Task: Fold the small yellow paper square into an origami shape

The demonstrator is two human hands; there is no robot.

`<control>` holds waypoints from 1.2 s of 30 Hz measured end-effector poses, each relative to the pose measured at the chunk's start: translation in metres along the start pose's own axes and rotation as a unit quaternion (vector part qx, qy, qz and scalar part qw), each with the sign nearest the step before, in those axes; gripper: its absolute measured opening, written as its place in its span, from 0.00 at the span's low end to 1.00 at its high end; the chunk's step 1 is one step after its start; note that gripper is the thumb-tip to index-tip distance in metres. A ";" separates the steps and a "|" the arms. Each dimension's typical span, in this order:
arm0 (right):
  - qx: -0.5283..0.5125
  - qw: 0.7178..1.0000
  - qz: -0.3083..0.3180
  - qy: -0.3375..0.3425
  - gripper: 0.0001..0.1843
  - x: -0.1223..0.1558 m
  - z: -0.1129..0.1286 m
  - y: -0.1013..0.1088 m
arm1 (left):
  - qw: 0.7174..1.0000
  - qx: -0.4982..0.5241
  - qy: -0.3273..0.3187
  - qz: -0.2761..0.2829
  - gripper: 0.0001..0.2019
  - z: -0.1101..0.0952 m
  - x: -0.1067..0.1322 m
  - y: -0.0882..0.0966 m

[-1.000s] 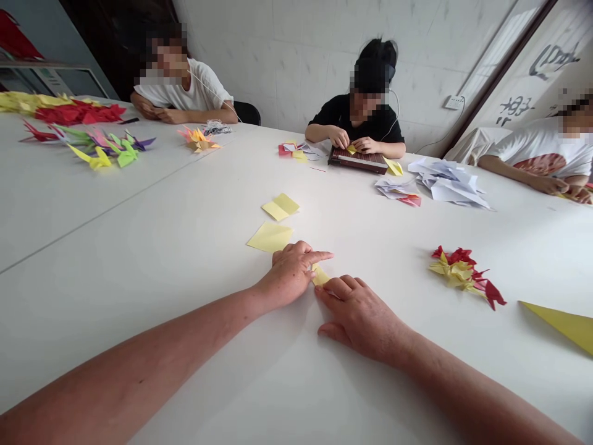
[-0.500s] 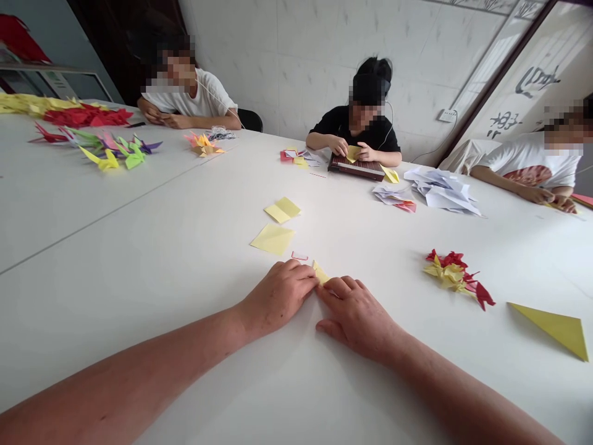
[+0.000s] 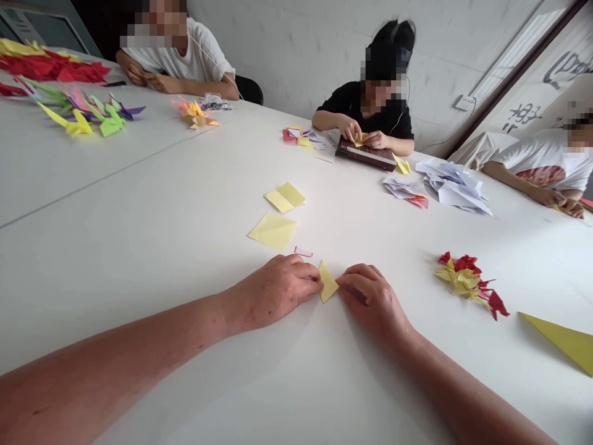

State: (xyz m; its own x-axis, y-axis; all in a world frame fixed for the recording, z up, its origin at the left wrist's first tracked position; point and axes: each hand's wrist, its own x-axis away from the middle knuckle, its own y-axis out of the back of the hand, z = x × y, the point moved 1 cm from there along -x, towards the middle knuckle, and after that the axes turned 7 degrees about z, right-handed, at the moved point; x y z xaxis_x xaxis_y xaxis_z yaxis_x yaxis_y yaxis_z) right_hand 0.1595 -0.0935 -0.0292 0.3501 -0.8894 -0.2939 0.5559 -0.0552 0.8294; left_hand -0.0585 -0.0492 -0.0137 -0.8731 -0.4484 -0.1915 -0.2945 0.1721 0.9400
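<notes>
The folded yellow paper (image 3: pixel 328 282) stands on the table between the two hands, its long axis running away from the person and its narrow tip pointing toward the far side, tilted slightly left. The left hand (image 3: pixel 272 292) presses its left edge, and the right hand (image 3: pixel 372 298) touches its right corner, so the hands are close together but not touching each other. Just beyond the paper lies a small red-edged paper scrap (image 3: pixel 302 252), with open white tabletop (image 3: pixel 152 204) to its left and a pile of red and yellow origami cranes (image 3: pixel 470 284) well to the right. Behind, a seated person in black (image 3: pixel 365 114) folds yellow paper near a white tiled wall (image 3: pixel 287 49)
</notes>
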 end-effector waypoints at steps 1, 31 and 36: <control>-0.008 1.000 0.002 0.002 0.11 -0.001 0.000 0.000 | 1.000 0.001 -0.012 0.004 0.14 0.002 0.000 0.001; -0.072 0.975 0.089 0.188 0.11 -0.032 -0.008 0.008 | 0.997 -0.016 -0.032 0.065 0.20 0.007 0.005 0.011; -0.096 0.976 0.120 0.154 0.09 -0.038 -0.011 0.010 | 0.997 -0.014 -0.026 0.074 0.20 0.005 0.004 0.012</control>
State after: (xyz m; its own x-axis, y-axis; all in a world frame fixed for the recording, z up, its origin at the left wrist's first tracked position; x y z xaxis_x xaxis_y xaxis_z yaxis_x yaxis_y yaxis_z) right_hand 0.1597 -0.0558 -0.0154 0.6806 -0.6866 -0.2557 0.5509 0.2496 0.7963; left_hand -0.0678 -0.0442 -0.0046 -0.9252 -0.3739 -0.0646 -0.1514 0.2077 0.9664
